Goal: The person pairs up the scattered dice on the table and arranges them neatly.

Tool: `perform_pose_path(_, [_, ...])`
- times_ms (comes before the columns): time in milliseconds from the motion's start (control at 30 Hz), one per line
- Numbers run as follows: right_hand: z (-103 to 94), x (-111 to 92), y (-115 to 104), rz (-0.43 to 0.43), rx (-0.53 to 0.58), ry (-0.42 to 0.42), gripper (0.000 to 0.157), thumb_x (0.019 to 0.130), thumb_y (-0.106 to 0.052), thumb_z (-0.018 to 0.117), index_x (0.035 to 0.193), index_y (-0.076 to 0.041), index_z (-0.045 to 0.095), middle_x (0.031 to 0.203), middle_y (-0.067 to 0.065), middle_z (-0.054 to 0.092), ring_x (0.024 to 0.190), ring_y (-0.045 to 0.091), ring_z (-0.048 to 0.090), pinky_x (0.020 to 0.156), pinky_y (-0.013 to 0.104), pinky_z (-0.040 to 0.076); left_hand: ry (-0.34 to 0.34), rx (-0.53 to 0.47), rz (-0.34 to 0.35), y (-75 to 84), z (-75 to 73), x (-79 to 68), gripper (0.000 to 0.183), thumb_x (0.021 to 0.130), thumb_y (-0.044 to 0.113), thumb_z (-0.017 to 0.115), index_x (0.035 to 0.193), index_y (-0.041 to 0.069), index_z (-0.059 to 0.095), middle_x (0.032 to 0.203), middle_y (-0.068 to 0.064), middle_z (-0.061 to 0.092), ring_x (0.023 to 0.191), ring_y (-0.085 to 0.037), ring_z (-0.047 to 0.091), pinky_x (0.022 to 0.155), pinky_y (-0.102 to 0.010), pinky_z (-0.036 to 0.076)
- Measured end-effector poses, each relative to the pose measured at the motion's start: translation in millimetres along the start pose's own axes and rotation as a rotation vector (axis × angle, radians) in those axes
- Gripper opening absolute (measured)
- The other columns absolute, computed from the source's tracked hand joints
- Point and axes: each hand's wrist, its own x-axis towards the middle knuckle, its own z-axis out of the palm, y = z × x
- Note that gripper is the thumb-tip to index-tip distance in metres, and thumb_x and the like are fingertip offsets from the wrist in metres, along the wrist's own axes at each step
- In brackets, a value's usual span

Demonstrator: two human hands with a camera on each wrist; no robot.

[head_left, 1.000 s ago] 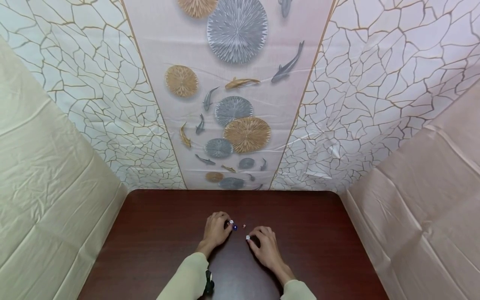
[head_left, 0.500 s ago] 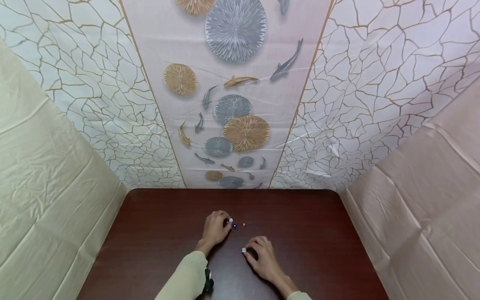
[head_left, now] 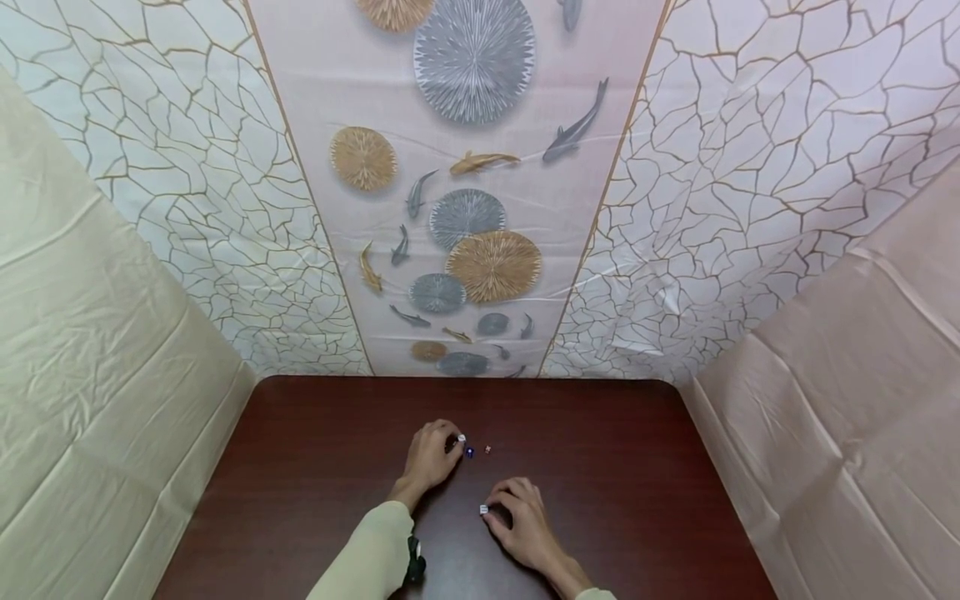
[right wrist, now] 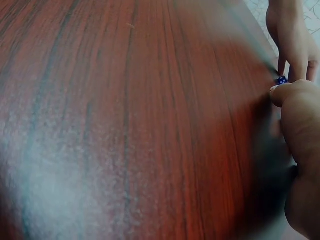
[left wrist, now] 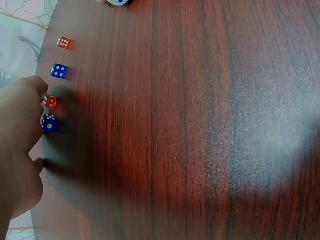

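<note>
My right hand pinches a white die between thumb and fingertips, low over the dark table. My left hand rests farther back with fingers curved; a second white die sits at its thumb and fingertips and appears pinched. Just right of those fingertips lies a blue die, and beyond it a red die. In the left wrist view, another red die and another blue die lie close under the left hand, largely hidden from the head view.
The dark reddish wood table has rounded back corners. A patterned cloth hangs behind it. Beige cloth walls stand at the left and right. A black strap shows at the left sleeve.
My right hand has moved nearer to me and slightly left, carrying the white die away from the other dice. My left hand stays almost where it was.
</note>
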Motion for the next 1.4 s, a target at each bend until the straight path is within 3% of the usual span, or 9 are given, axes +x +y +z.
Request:
perform_pose_path(233, [1.3,0,1,0.015,-0.017,-0.023,0.019,0.080,-0.020,0.088,0.095,-0.021,0.076,0.107,0.000,0.069,0.108,0.023,0.058,0.094,0.044,0.039,0.036,-0.005,-0.004,1.4,-5.5,2.6,0.012,0.097,0.029,0.074,0.106,0.022,0.076,0.123,-0.002,0.071,0.108,-0.024,0.068,0.090,-0.044,0.058])
perform_pose_path(467, [1.3,-2,0,0.030,-0.026,-0.023,0.021,0.079,-0.021,0.088,0.095,-0.023,0.075,0.108,0.001,0.068,0.110,0.022,0.057,0.094,0.043,0.038,0.074,-0.017,-0.018,4.3,-13.4,2.5,0.013,0.097,0.031,0.073,0.106,0.022,0.077,0.122,0.000,0.071,0.112,-0.025,0.068,0.095,-0.046,0.056])
perform_pose_path(700, [1.5,-3,0,0.052,-0.044,-0.051,0.019,0.082,-0.023,0.087,0.096,-0.023,0.074,0.110,-0.002,0.066,0.112,0.021,0.057,0.097,0.046,0.038,0.131,-0.031,0.011,3.4,-24.7,-4.3,0.015,0.094,0.029,0.076,0.106,0.020,0.078,0.119,0.003,0.072,0.111,-0.022,0.068,0.093,-0.044,0.057])
perform_pose_path(833, [1.8,-3,-1,0.090,-0.058,-0.101,0.016,0.086,-0.026,0.084,0.099,-0.025,0.074,0.112,-0.005,0.065,0.114,0.019,0.054,0.099,0.049,0.039,0.125,-0.052,0.010,2.1,-33.0,-10.8,0.015,0.094,0.028,0.077,0.105,0.019,0.078,0.115,0.003,0.073,0.110,-0.021,0.068,0.094,-0.043,0.057])
perform_pose_path(1100, [1.1,-3,-2,0.106,-0.056,-0.102,0.017,0.085,-0.027,0.085,0.098,-0.025,0.074,0.111,-0.005,0.064,0.113,0.018,0.055,0.100,0.047,0.040,0.135,-0.082,0.056,0.9,-42.4,-38.1,0.011,0.093,0.025,0.078,0.102,0.018,0.078,0.112,0.002,0.074,0.111,-0.021,0.069,0.093,-0.045,0.058])
perform_pose_path(1400, [0.6,-3,-3,0.101,-0.053,-0.098,0.019,0.084,-0.026,0.086,0.098,-0.023,0.074,0.111,-0.002,0.066,0.113,0.021,0.056,0.100,0.050,0.040,0.066,-0.068,0.156,3.1,-38.5,-77.8,0.010,0.091,0.023,0.080,0.100,0.021,0.076,0.107,0.007,0.075,0.104,-0.015,0.070,0.090,-0.041,0.059])
